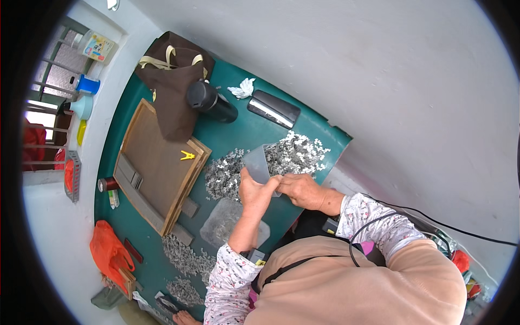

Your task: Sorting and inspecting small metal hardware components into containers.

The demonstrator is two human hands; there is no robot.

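Note:
My left hand (255, 192) grips a translucent plastic box (255, 163), its thumb reaching toward my right hand. The box is tilted over the table between two heaps of small silvery metal pieces. My right hand (304, 190) is closed at the box's near right edge, with its fingertips partly hidden; I cannot tell if it pinches a small piece as well. The right heap (299, 154) is brighter and touches the box; the left heap (223, 174) is greyer. A shallow translucent tray (219, 225) lies by my left forearm and is partly hidden by it.
On the green table (319, 127) are a wooden tray (157, 146) with a yellow clip (187, 155), a black bottle (214, 103), a brown bag (176, 81), a black case (273, 109) and a red plastic bag (108, 249). More metal pieces (187, 257) lie lower left. A black cable (390, 215) passes my right sleeve.

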